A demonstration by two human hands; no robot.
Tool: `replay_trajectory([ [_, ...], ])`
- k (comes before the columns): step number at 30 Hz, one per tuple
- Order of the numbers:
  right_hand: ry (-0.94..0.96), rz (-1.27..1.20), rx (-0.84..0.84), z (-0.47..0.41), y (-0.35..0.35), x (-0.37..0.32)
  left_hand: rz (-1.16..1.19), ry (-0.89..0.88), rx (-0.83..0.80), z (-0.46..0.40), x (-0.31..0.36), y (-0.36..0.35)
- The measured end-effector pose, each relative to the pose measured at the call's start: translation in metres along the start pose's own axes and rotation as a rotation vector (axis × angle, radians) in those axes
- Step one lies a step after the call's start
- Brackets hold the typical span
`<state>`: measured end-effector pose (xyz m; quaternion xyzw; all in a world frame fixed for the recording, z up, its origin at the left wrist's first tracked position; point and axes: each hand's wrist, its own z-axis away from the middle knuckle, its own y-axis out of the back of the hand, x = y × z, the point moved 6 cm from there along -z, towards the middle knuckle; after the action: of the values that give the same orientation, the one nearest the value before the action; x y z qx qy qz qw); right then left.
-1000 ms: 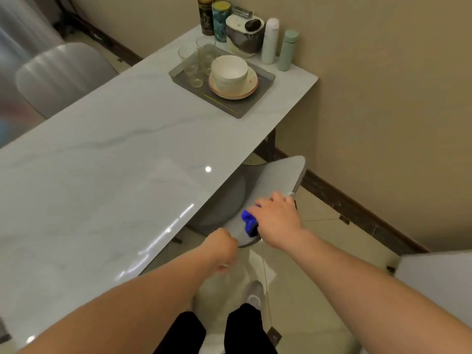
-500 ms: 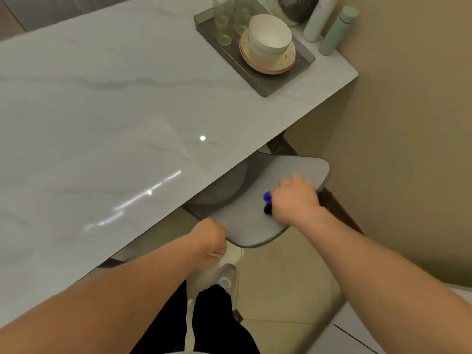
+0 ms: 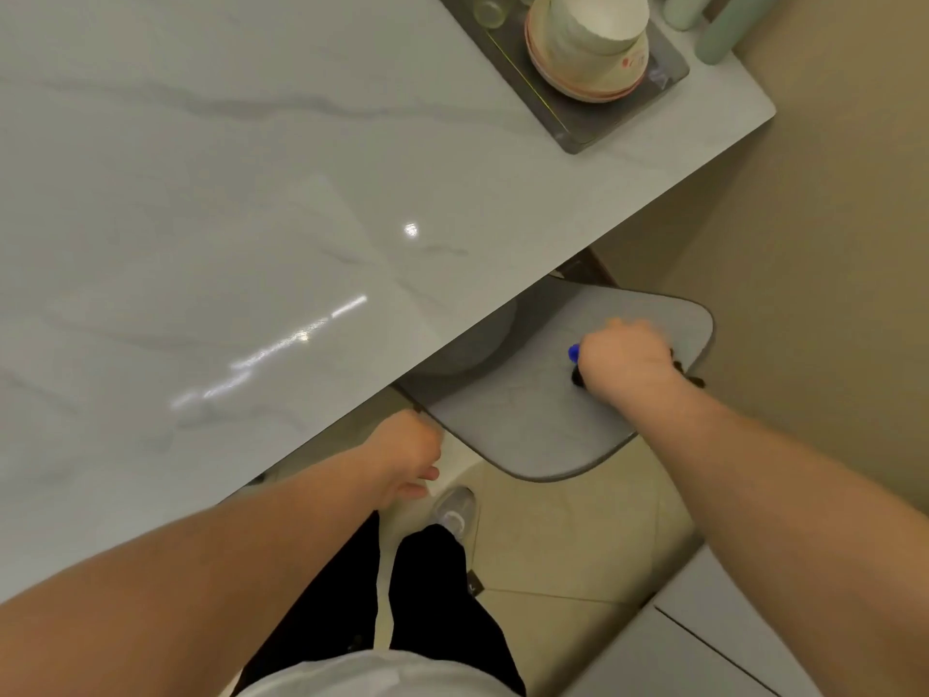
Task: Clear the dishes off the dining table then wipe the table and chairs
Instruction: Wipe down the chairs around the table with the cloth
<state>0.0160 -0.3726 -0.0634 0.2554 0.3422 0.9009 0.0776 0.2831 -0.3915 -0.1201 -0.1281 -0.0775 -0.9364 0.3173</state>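
Observation:
A grey chair is tucked partly under the white marble table. My right hand grips a blue cloth and presses it on the chair's grey surface near its far right edge; only a small blue corner of the cloth shows. My left hand hangs by the table's edge, just left of the chair, its fingers loosely curled and nothing in it. Stacked white bowls on plates sit on a grey tray at the table's far corner.
Glasses stand on the tray behind the bowls, and pale green bottles beside it. A beige wall runs close along the right. Another grey surface shows at the bottom right. My legs and a shoe are on the tiled floor.
My right hand has slid the blue cloth farther across the chair toward its far right edge. The view has tilted down and closer. My left hand keeps its place by the table edge.

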Motion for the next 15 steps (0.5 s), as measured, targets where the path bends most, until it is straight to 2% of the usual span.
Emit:
replay_trajectory([
  [2,0.199,-0.096,-0.078,0.023,-0.015,-0.072,0.018,-0.036,0.049,0.0,-0.001,0.009],
  [4,0.408,-0.115,-0.083,0.053,-0.025,-0.14,0.026,-0.084,0.069,0.0,0.002,0.017],
  [7,0.58,-0.044,-0.016,0.058,-0.028,-0.169,0.028,-0.135,0.074,0.003,0.008,0.031],
  [9,0.501,-0.024,-0.018,0.041,-0.021,-0.138,0.018,-0.158,0.071,0.009,0.012,0.04],
  [13,0.095,0.082,-0.028,0.008,-0.009,-0.02,0.0,-0.191,0.08,0.01,0.018,0.049],
  [15,-0.022,0.05,-0.031,0.014,-0.006,-0.001,0.009,-0.193,0.06,0.012,0.019,0.048],
])
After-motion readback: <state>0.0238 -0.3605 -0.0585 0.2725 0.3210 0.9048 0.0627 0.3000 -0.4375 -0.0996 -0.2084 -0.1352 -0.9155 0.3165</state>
